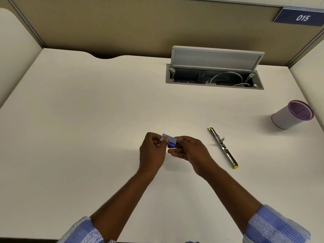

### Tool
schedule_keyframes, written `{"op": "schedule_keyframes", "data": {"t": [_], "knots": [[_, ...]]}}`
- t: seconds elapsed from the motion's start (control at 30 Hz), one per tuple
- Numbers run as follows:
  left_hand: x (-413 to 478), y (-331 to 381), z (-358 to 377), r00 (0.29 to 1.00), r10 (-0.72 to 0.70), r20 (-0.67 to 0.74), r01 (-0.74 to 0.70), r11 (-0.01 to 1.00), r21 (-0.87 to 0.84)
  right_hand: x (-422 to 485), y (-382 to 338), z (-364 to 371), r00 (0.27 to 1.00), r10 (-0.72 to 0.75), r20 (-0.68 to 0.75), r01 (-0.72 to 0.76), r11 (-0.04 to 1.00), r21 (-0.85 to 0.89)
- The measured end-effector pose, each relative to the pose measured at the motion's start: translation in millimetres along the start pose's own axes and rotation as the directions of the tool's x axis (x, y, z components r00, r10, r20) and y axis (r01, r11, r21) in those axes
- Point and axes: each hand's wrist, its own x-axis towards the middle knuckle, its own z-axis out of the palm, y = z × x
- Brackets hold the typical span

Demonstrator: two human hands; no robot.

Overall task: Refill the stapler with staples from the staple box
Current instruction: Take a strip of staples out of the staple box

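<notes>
A small blue and white staple box [169, 140] is held above the middle of the white desk [87, 120], pinched between both hands. My left hand [152, 151] grips its left end and my right hand [188, 149] grips its right end. The box looks partly slid open on the left side. The stapler [223, 147] lies to the right of my hands, swung fully open into a long flat metal strip with yellow tips at both ends. Neither hand touches it.
An open cable hatch [213, 76] with white cables sits at the back of the desk, its lid raised. A white cup with a purple mesh rim [292, 114] stands at the right edge. Partition walls enclose the desk on three sides.
</notes>
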Motion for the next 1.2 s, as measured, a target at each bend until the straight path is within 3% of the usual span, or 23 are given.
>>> {"op": "schedule_keyframes", "data": {"t": [0.17, 0.53, 0.7, 0.9, 1.0, 1.2], "knots": [[4, -2, -5, 0.993, -0.113, 0.037, 0.117, 0.984, -0.131, -5, -4, 4, 1.0, 0.0, 0.007, 0.0, 1.0, -0.023], [4, -8, -16, 0.974, -0.225, 0.008, 0.218, 0.933, -0.288, -8, -9, 11, 0.999, -0.025, 0.022, 0.026, 0.997, -0.074], [-1, -9, -19, 0.965, -0.261, 0.005, 0.247, 0.907, -0.34, -6, -5, 13, 0.985, -0.168, -0.026, 0.15, 0.932, -0.33], [-4, -9, -23, 0.954, -0.3, -0.005, 0.272, 0.874, -0.403, -12, -7, 12, 0.971, -0.24, 0.004, 0.221, 0.884, -0.413], [-5, -10, -26, 0.952, -0.306, 0.004, 0.278, 0.857, -0.435, -18, -9, 12, 0.928, -0.371, 0.038, 0.314, 0.72, -0.619], [-5, -12, -28, 0.952, -0.305, -0.014, 0.269, 0.859, -0.436, -29, -17, 15, 0.787, -0.542, 0.295, 0.467, 0.211, -0.859]]}}
